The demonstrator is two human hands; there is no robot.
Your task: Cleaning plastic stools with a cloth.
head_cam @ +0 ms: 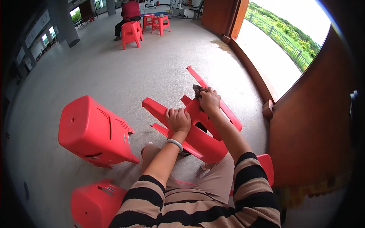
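Note:
A red plastic stool [209, 144] lies tipped over in front of my knees, its legs pointing away from me. My left hand [179, 121] grips it near the base of a leg, and a pale bangle [176, 144] circles that wrist. Farther up, my right hand [210, 99] presses a dark, crumpled cloth [197, 91] against the stool's frame. Part of the cloth is hidden under the fingers. To the left, a stack of red stools [94, 131] stands upright on the floor.
Another red stool [91, 203] stands at lower left. A red seat edge [265, 168] shows beside my right arm. A wooden door [308, 142] and raised threshold [251, 71] border the right. Ahead, a seated person [131, 12] is near several red stools [131, 32].

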